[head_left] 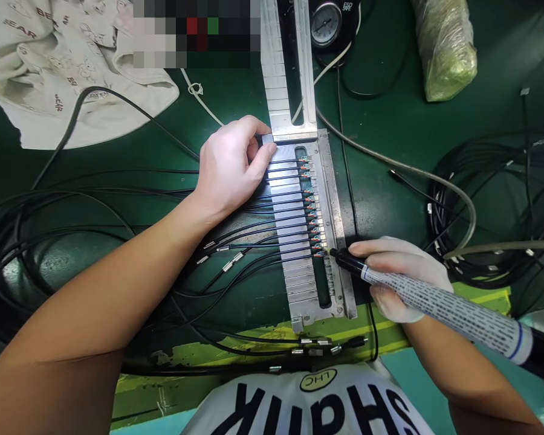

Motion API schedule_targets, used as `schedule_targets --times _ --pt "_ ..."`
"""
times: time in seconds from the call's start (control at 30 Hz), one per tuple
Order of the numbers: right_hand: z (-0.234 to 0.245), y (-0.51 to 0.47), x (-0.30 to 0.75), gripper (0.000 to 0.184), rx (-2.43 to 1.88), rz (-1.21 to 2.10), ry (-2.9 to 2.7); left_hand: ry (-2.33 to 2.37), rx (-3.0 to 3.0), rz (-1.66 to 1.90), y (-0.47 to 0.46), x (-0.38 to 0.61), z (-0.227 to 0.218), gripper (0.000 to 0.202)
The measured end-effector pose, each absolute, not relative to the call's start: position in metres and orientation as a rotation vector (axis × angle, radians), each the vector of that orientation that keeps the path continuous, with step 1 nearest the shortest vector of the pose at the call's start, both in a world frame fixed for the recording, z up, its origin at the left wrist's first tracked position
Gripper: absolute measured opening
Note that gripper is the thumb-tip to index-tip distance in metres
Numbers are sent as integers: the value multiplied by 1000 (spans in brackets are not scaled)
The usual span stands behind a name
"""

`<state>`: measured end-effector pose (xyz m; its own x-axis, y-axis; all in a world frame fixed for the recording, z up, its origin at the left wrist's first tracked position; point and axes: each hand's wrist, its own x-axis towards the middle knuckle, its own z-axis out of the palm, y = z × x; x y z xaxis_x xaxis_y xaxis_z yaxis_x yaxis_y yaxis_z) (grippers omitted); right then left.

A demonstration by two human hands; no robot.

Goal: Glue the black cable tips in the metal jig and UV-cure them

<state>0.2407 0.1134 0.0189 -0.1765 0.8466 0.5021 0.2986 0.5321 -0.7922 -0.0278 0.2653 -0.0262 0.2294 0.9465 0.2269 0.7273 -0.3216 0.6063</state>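
A slotted metal fixture (294,284) lies on the green bench, with several thin black cables (294,225) set side by side in its grooves. Their stripped ends show small coloured wires at metal connectors (317,229) over a long opening. My left hand (233,160) grips the fixture's upper left corner between thumb and forefinger; its other fingers are curled. In a thin whitish glove, my right hand (405,275) is closed around a thick pen-shaped tool (439,311) with a printed grey barrel and black ends. Its dark tip is at the lowest connector; contact cannot be told.
A second slotted metal fixture (276,90) adjoins at the top. Around are a pressure gauge (326,25), a wrapped green bundle (451,60), white printed cloth (72,72), coiled cables at right (462,241) and at left (9,241). Loose cable ends (308,350) lie near the front edge.
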Motion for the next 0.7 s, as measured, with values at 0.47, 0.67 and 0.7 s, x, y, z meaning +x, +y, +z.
schedule_targets --times 0.47,0.67,0.7 --pt "20 111 243 21 -969 642 -1751 1563 2127 743 267 -28 -30 35" --pt "20 111 242 21 -980 645 -1748 1574 2134 732 266 -27 -28 33" --pt "20 112 242 20 -986 640 -1750 1573 2128 735 266 -28 -28 33"
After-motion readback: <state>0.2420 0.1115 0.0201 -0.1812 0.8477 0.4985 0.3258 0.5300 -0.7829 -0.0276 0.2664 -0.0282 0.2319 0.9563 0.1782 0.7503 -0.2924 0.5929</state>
